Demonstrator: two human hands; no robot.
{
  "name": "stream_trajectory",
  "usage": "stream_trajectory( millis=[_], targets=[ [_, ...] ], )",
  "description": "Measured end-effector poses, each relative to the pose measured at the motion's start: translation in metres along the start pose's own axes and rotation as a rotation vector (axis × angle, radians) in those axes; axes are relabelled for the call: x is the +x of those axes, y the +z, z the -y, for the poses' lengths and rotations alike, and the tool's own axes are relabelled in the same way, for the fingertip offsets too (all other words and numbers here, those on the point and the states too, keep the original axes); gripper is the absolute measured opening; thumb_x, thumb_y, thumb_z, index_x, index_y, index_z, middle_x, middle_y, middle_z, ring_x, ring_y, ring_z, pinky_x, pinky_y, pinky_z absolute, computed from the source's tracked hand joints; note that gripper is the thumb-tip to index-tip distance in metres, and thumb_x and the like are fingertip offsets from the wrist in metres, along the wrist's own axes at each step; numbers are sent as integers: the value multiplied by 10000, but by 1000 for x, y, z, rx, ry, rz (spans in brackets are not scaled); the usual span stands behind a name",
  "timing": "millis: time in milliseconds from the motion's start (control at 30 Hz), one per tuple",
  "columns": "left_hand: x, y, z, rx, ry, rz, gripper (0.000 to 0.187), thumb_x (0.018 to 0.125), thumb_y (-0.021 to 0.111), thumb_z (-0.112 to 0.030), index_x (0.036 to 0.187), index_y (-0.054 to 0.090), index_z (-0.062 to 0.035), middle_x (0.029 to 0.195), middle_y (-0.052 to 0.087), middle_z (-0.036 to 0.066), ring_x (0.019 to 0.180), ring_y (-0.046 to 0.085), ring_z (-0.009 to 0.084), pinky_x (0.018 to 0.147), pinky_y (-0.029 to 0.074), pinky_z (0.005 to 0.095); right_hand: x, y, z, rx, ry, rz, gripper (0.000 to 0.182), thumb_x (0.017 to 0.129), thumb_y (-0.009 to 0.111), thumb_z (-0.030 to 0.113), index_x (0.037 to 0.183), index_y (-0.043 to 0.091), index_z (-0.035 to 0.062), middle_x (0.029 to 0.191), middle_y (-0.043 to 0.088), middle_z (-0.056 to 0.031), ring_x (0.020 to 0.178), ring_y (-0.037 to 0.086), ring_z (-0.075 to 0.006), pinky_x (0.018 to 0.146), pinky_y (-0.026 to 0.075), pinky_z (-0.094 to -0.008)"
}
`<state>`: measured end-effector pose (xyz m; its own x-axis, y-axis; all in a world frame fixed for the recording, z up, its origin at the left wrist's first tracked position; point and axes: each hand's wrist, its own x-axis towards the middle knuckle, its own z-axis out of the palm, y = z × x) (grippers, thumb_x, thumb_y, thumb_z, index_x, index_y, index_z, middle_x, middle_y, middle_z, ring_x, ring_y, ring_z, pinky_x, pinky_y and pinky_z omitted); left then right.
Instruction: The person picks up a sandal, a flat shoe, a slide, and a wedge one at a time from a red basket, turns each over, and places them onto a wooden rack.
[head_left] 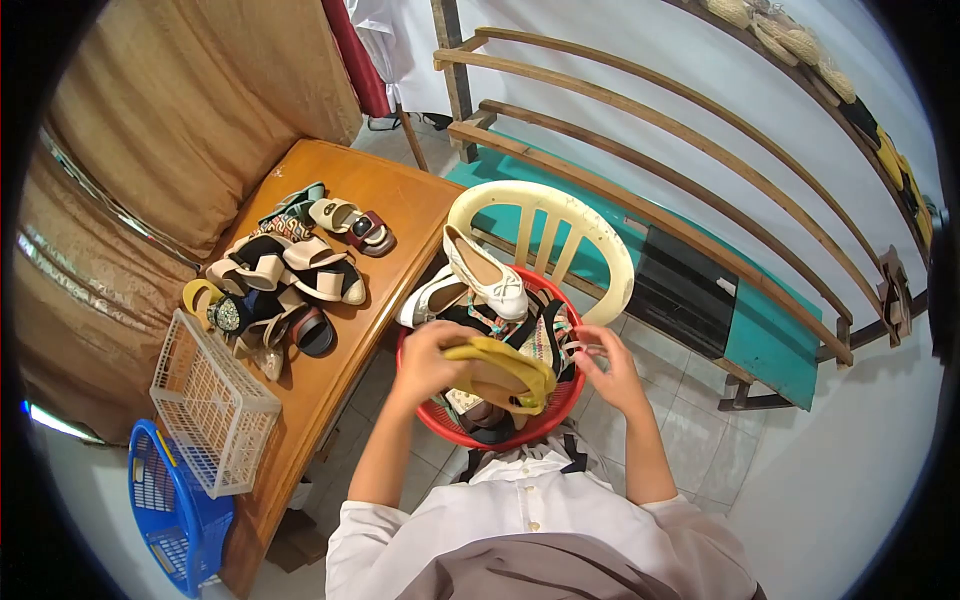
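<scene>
My left hand (432, 362) is closed on the heel end of a yellow flat shoe (508, 372), which is held over a red basket (576, 398) full of shoes. At the basket's right side, my right hand (606, 368) has its fingers apart beside a patterned strappy sandal (546, 338); whether the fingertips touch it cannot be told. White flat shoes (488, 276) lie on top of the pile at the back and left. Part of the pile is hidden under the yellow shoe.
A cream plastic chair (621, 270) stands behind the basket. On the wooden table (388, 180) at the left lie several sandals (325, 272), a white crate (215, 405) and a blue basket (180, 520). A wooden rack (640, 205) with a teal shelf (770, 350) runs along the wall.
</scene>
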<state>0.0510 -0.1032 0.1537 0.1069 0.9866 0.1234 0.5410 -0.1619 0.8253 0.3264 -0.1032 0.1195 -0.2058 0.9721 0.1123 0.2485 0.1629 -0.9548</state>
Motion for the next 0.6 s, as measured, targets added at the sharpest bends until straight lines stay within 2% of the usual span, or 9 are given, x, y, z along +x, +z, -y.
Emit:
stream_trajectory(
  millis=[33,67,100,133,200,300,500,600],
  targets=[
    [-2,-4,11,-275,-209,-40,343,592,724,42,914,619,-11,867,643,64,779,602,128,723,486,255,1,2,-14,122,50,-17,402,805,620,135,1170,471,58,1099,552,-96,1000,542,-183,845,428,-305],
    [-5,-10,16,-441,-278,-60,347,602,731,31,928,617,-9,869,636,58,789,600,125,722,484,253,3,3,-29,328,130,46,577,805,632,213,1285,347,68,1218,470,-106,1130,452,-203,897,404,-332],
    [-7,-19,12,-607,-346,-81,352,613,738,20,941,614,-6,872,629,52,799,598,122,721,481,251,2,5,-33,460,149,90,616,801,635,245,1304,322,75,1236,450,-113,1154,430,-212,911,394,-335],
    [-9,-22,24,-655,-318,-92,390,632,723,39,993,580,7,912,621,73,823,603,145,728,493,275,2,6,-36,590,167,135,656,797,638,277,1323,297,82,1253,430,-119,1178,408,-222,924,385,-338],
    [-14,-22,17,-837,-391,-143,390,636,705,52,998,569,-6,912,620,74,822,605,152,730,498,272,1,10,-31,928,190,242,781,776,641,380,1371,218,105,1272,407,-122,1198,397,-239,955,380,-361],
    [-23,-16,22,-957,-447,-148,408,672,665,42,1051,533,-28,964,600,75,862,600,168,752,504,297,2,16,-9,1179,140,234,726,788,633,402,1340,279,90,1230,451,-117,1149,455,-229,921,429,-362],
    [-28,10,17,-1033,-462,-128,413,707,635,25,1096,512,-35,1000,589,93,902,593,194,770,504,315,-3,6,0,845,246,87,570,811,572,457,1199,432,63,1111,546,-93,1003,558,-192,823,497,-313],
    [-25,20,3,-983,-431,-86,410,729,639,17,1114,505,-21,1017,587,91,918,589,187,778,499,308,-6,4,-4,827,270,-55,563,812,565,465,1186,436,64,1120,540,-92,1001,556,-193,828,493,-322]
  ],
)
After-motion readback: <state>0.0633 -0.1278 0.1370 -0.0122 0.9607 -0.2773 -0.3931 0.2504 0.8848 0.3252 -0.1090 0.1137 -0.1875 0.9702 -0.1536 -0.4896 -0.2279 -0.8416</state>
